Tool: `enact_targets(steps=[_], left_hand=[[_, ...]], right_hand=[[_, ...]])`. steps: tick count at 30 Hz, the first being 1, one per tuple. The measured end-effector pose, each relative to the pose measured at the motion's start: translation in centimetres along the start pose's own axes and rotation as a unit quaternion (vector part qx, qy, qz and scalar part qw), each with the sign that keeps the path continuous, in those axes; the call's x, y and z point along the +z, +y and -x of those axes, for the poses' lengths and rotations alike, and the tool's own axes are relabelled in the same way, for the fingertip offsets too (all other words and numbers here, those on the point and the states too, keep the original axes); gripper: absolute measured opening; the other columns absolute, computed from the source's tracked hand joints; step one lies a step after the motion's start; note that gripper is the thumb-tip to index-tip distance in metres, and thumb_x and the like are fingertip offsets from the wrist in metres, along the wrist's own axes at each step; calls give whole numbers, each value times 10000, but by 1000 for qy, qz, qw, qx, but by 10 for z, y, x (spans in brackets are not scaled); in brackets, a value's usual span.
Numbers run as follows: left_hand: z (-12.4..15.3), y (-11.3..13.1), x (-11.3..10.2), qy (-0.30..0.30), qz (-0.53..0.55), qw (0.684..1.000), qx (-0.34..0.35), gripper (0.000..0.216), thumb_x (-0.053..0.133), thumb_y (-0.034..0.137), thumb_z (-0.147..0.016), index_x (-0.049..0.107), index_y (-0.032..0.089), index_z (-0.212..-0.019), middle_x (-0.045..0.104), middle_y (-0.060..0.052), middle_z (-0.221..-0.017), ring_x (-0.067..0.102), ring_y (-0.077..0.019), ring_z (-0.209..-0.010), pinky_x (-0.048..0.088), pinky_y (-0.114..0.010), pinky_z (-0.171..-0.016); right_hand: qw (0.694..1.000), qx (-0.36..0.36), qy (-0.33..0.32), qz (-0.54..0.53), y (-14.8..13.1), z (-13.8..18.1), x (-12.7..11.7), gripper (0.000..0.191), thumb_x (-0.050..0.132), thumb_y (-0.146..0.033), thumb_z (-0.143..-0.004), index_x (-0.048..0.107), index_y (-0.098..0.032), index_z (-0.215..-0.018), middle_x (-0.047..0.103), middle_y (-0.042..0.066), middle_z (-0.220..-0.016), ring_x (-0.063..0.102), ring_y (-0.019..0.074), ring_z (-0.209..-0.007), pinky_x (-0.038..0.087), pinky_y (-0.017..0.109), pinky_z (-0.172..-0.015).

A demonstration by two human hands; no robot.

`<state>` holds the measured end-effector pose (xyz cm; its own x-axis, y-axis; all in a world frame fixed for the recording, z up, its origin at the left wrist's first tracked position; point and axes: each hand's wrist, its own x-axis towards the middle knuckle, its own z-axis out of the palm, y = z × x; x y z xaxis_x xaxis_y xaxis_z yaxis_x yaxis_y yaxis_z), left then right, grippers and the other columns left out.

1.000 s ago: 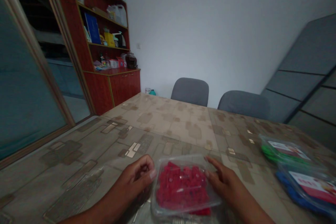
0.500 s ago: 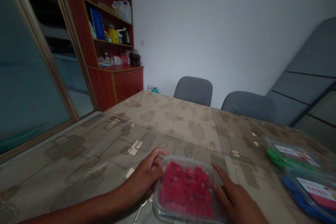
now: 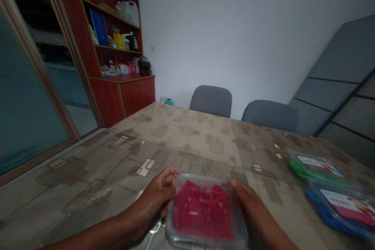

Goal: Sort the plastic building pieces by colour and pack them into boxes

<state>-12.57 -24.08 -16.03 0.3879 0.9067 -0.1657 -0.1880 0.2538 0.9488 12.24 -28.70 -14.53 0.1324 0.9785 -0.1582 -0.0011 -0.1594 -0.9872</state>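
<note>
A clear plastic box (image 3: 205,211) with a lid sits low in the middle of the view, full of small pinkish-red pieces whose kind I cannot make out. My left hand (image 3: 162,187) grips its left side near the far corner, thumb at the rim and fingers curled. On the opposite side my right hand (image 3: 244,195) holds the far right corner, its fingers partly hidden behind the box. The near edge of the box is tilted slightly toward me.
To the right lie a clear box with green pieces (image 3: 316,166) and another with blue pieces (image 3: 336,207), both labelled. A patterned cloth covers the table (image 3: 187,136). Two grey chairs (image 3: 211,100) stand behind it. A red-brown shelf cabinet (image 3: 136,93) is at the back left.
My right hand has gone from pointing fingers beside the box to closing on its far right corner. My left hand keeps its hold. The view has turned slightly right.
</note>
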Motion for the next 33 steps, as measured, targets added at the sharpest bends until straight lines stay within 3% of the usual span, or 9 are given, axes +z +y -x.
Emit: enact_targets(steps=[2, 5, 11, 14, 18, 22, 27, 33], left_hand=[[1, 0, 0, 1, 3, 1000, -2, 416, 736, 408, -756, 529, 205, -1054, 466, 95, -626, 326, -40, -371, 227, -144, -338], [2, 0, -2, -8, 20, 1000, -9, 423, 750, 387, -761, 538, 203, -1076, 490, 80, -663, 355, -43, -410, 244, -143, -364], [-2, 3, -6, -21, 98, 991, -83, 468, 798, 282, -695, 558, 201, -1088, 585, 31, -808, 489, -61, -504, 365, -166, -462], [-5, -1, -8, -27, 90, 992, -80, 449, 780, 275, -702, 566, 190, -1087, 576, 36, -755, 481, -62, -474, 336, -155, -419], [-8, -6, -9, -28, 27, 999, -24, 353, 685, 319, -776, 560, 181, -1076, 580, 35, -699, 407, -50, -381, 284, -148, -348], [-9, 3, -6, -31, -29, 998, -56, 311, 677, 343, -775, 560, 167, -1002, 572, 33, -652, 453, -64, -401, 332, -138, -357], [-15, 10, -6, -15, -64, 995, -78, 373, 642, 530, -813, 541, 177, -879, 508, 60, -555, 432, -68, -386, 312, -129, -342], [-24, 6, -10, 0, -26, 996, -83, 372, 717, 488, -729, 521, 177, -782, 452, 82, -506, 387, -58, -360, 267, -134, -331]], right_hand=[[1000, 1, 21, 1, 5, -4, 6, 458, 633, -624, -786, 631, -172, -711, 658, 36, -715, 609, 217, -700, 497, 295, -616], [998, -14, 51, -19, 14, -7, 10, 438, 642, -611, -788, 582, -188, -688, 597, 13, -678, 578, 199, -692, 470, 261, -580], [998, 0, -10, -55, 17, -9, 7, 480, 654, -653, -754, 571, -185, -687, 577, -4, -639, 522, 165, -604, 435, 251, -552], [998, 6, -26, -61, 12, -8, 7, 488, 622, -662, -777, 586, -181, -704, 594, -1, -631, 530, 168, -589, 435, 257, -561], [999, -45, 13, 11, 13, -9, 8, 494, 611, -665, -784, 594, -184, -674, 589, -1, -634, 527, 169, -600, 437, 254, -568], [997, -70, 18, 33, 17, -14, 5, 489, 588, -657, -800, 644, -178, -722, 611, 9, -663, 546, 186, -637, 437, 260, -568], [994, -83, 7, 70, 16, -20, 0, 496, 609, -656, -782, 675, -167, -735, 630, 16, -667, 565, 204, -671, 449, 278, -619], [999, -32, -4, -16, 18, -18, 4, 410, 626, -582, -821, 650, -179, -745, 632, -1, -667, 569, 176, -638, 438, 251, -578]])
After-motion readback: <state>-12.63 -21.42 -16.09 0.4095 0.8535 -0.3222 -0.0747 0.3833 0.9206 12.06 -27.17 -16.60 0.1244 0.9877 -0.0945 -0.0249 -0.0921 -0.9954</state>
